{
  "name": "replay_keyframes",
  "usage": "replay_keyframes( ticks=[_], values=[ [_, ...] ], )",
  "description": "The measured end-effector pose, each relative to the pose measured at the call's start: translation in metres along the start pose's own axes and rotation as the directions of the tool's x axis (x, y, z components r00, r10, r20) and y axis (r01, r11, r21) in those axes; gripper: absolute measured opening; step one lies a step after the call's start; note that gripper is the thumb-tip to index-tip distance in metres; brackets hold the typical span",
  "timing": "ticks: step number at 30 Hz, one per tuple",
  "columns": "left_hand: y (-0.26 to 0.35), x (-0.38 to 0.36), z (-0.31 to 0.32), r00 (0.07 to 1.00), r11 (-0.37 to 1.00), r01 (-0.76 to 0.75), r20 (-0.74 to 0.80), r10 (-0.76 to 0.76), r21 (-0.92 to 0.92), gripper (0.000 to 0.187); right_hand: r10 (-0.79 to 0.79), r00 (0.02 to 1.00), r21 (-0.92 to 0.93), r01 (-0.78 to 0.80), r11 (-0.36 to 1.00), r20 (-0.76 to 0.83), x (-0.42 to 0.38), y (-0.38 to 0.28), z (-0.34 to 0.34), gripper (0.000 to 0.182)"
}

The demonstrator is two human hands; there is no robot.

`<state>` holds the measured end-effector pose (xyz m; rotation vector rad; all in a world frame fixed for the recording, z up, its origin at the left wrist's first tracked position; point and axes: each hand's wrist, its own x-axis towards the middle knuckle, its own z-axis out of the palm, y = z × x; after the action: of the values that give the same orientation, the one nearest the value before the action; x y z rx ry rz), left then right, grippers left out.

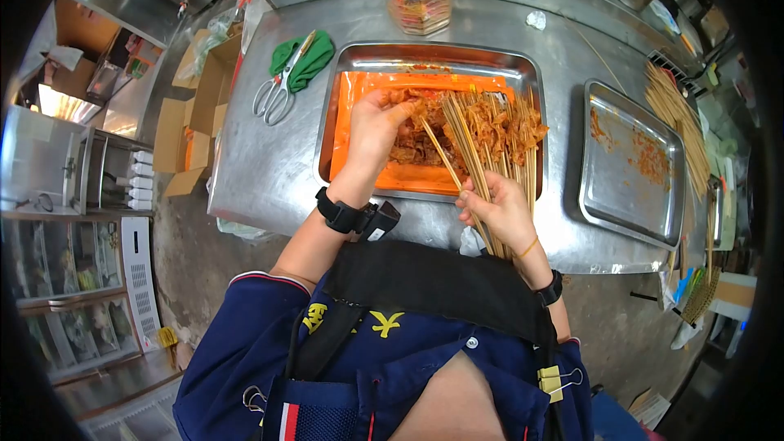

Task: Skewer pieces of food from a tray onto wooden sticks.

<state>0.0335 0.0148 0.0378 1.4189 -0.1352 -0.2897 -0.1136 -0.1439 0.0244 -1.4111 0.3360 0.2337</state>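
Note:
Over a metal tray (327, 126), my right hand (502, 211) is closed around several wooden skewers (463, 143). One skewer (441, 153) slants away from that bundle toward my left hand (377, 132). My left fingers pinch a piece of reddish-brown marinated meat (416, 104) at that skewer's tip. Loose meat (408, 149) lies on an orange plastic bag (353, 106) inside the tray. Loaded skewers (523, 126) rest along the tray's right side, their meat ends away from me and their sticks toward me.
Scissors (276, 100) and a green cloth (310, 61) lie left of the tray. A clear container (419, 12) stands behind it. Rightward are a sauce-stained tray (633, 220) and bare skewers (678, 118). A cardboard box (196, 114) is beside the steel table (245, 163).

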Motion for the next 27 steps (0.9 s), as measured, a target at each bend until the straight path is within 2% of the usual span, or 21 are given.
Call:
replay_keyframes(
  ticks=[2, 5, 8, 11, 14, 15, 18, 22, 27],
  values=[
    [0.002, -0.004, 0.004, 0.998, 0.998, -0.056, 0.002, 0.056, -0.018, 0.011, 0.001, 1.0, 0.007, -0.001, 1.0, 0.004, 0.0, 0.001, 0.0, 0.009],
    [0.0, -0.011, 0.008, 0.973, 0.976, -0.216, 0.079, 0.217, -0.03, 0.013, -0.003, 1.0, 0.03, 0.003, 1.0, 0.0, 0.001, 0.002, -0.001, 0.009],
    [-0.004, -0.019, 0.014, 0.962, 0.952, -0.271, 0.06, 0.265, 0.145, 0.014, -0.004, 1.0, 0.029, 0.004, 1.0, -0.005, 0.0, 0.002, -0.001, 0.009],
    [-0.018, -0.029, 0.021, 0.956, 0.933, -0.279, 0.153, 0.249, 0.227, 0.011, -0.001, 1.0, 0.035, 0.001, 0.999, -0.012, 0.0, 0.002, -0.001, 0.009],
    [-0.023, -0.032, 0.029, 0.97, 0.97, -0.242, 0.019, 0.241, 0.034, 0.011, -0.008, 1.0, 0.05, 0.009, 0.999, -0.018, 0.0, 0.003, 0.0, 0.009],
    [-0.026, -0.025, 0.023, 0.956, 0.951, -0.292, 0.041, 0.289, 0.107, 0.012, -0.011, 1.0, 0.052, 0.012, 0.999, -0.018, 0.001, 0.003, 0.0, 0.009],
    [-0.023, -0.016, 0.019, 1.0, 0.998, -0.024, 0.001, 0.024, -0.058, 0.012, -0.013, 1.0, 0.033, 0.013, 0.999, -0.015, -0.001, 0.003, -0.002, 0.01],
    [-0.033, -0.007, 0.013, 0.999, 0.978, 0.041, 0.042, -0.033, -0.203, 0.012, -0.015, 1.0, 0.03, 0.015, 0.999, -0.012, 0.0, 0.003, -0.001, 0.01],
    [-0.019, -0.007, 0.012, 0.993, 0.963, 0.122, 0.029, -0.119, -0.241, 0.011, -0.01, 1.0, 0.046, 0.01, 0.999, 0.0, 0.0, 0.003, -0.002, 0.01]
  ],
)
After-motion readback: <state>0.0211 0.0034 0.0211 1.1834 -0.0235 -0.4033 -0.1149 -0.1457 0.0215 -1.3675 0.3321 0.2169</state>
